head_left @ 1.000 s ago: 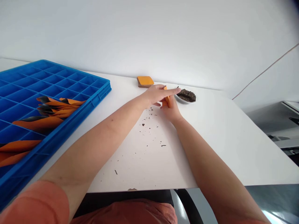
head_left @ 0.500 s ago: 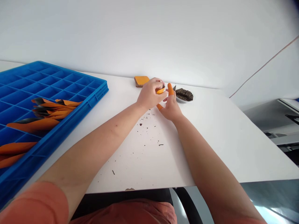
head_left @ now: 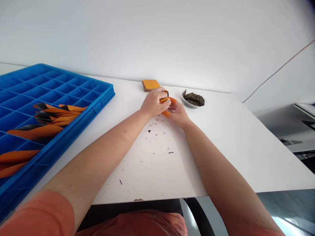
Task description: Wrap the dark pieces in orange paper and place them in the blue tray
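Observation:
My left hand is closed on a small orange piece with a dark inner side, above the white table. Against it, from the right, comes my right hand, with orange covers on its thumb and index finger; the index fingertip meets the orange piece. Whether the right fingers also pinch something is hidden. Behind my left hand lies a stack of orange squares. A white dish to the right holds a row of dark thin pieces.
At the left a blue divided tray has rolled orange and black sheets in some compartments. Dark crumbs are scattered on the white table. A white wall stands behind.
My right hand has moved left from beside the dish, and its index finger has come down to the orange piece. My left hand has shifted slightly left and down.

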A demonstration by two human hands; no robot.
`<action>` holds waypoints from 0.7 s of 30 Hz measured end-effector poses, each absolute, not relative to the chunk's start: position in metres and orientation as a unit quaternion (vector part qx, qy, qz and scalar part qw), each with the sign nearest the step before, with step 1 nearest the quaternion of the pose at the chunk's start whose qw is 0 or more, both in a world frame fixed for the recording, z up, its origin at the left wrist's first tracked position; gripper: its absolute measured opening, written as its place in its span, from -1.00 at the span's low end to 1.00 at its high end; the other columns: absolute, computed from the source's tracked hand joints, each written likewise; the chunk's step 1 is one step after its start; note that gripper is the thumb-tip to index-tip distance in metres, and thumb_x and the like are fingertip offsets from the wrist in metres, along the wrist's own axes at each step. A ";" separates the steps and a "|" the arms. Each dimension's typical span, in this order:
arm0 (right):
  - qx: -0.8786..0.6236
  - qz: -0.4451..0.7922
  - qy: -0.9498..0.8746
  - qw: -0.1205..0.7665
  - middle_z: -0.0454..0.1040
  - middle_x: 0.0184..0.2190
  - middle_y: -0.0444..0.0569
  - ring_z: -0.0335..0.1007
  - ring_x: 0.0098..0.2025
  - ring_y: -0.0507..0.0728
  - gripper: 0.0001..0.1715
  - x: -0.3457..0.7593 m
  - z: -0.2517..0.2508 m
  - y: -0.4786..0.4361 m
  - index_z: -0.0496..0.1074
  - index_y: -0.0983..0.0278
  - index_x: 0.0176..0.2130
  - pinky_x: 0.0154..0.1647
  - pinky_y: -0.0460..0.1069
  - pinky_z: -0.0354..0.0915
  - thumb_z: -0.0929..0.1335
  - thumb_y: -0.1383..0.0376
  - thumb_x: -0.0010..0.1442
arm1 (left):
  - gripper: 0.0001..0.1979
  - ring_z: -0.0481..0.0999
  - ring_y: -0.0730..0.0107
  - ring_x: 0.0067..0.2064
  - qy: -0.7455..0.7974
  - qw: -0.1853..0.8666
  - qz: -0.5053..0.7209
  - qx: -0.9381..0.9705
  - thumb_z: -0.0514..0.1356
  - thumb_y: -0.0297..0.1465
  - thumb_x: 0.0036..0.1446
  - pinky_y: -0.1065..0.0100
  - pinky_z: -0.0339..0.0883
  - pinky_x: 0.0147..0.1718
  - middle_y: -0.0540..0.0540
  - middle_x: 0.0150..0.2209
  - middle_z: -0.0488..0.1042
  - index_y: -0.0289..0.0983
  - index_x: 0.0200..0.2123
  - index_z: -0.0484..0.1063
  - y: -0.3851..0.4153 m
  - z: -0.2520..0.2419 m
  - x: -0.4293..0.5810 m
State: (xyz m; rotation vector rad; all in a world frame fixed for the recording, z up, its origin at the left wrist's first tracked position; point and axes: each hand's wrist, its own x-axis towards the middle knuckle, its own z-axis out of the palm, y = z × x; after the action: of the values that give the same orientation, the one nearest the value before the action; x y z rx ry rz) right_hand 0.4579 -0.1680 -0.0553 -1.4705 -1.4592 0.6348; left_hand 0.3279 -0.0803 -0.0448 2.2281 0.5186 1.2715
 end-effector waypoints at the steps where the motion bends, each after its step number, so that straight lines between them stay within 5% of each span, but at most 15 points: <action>1: -0.599 0.254 -0.595 0.472 0.59 0.08 0.04 0.50 0.11 0.24 -0.37 0.457 -0.057 -0.167 0.49 0.12 0.11 0.22 0.26 0.35 0.54 0.08 0.06 | -0.62 0.38 0.37 -0.32 0.197 0.254 0.461 0.827 0.15 -0.50 0.15 0.24 0.30 -0.31 -0.07 -0.38 0.38 -0.22 -0.61 0.02 -0.081 -0.044 0.328; 6: -0.606 0.249 -0.593 0.469 0.65 -0.08 0.04 0.57 -0.05 0.22 -0.57 0.459 -0.058 -0.168 0.53 0.21 -0.03 0.17 0.26 0.42 0.50 0.13 0.11 | -0.67 0.45 0.28 -0.16 0.234 0.270 0.371 0.857 0.18 -0.27 0.21 0.21 0.35 -0.19 -0.15 -0.13 0.47 -0.25 -0.55 0.25 -0.078 -0.042 0.322; 9: -0.603 0.257 -0.594 0.466 0.63 0.04 0.07 0.58 0.04 0.25 -0.53 0.465 -0.060 -0.168 0.51 0.20 0.07 0.21 0.27 0.43 0.46 0.18 0.16 | -0.80 0.46 0.20 -0.05 0.220 0.341 0.277 0.871 0.24 -0.22 0.14 0.21 0.37 -0.14 -0.15 0.02 0.43 -0.24 -0.36 0.43 -0.072 -0.040 0.317; 14: -0.612 0.283 -0.597 0.436 0.44 0.31 0.04 0.40 0.32 0.26 -0.30 0.474 -0.064 -0.167 0.30 0.11 0.35 0.43 0.30 0.26 0.40 0.17 0.27 | -0.88 0.45 0.21 -0.14 0.198 0.387 0.192 0.880 0.05 -0.42 0.14 0.18 0.36 -0.16 -0.13 -0.15 0.43 -0.22 -0.37 0.39 -0.061 -0.039 0.311; 21: -0.603 0.266 -0.585 0.473 0.45 0.29 0.03 0.43 0.29 0.25 -0.28 0.475 -0.063 -0.163 0.22 0.06 0.41 0.43 0.32 0.25 0.35 0.14 0.33 | -0.80 0.46 0.27 -0.20 0.192 0.339 0.268 0.881 0.04 -0.35 0.30 0.21 0.31 -0.19 -0.10 -0.22 0.53 -0.22 -0.30 0.45 -0.059 -0.045 0.309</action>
State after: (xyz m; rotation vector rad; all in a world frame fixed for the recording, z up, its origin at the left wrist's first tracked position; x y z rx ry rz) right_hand 0.4745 -0.1635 -0.0626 -1.4755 -1.4312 0.6517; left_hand 0.3089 -0.0588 -0.0451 2.2957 0.5001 0.6973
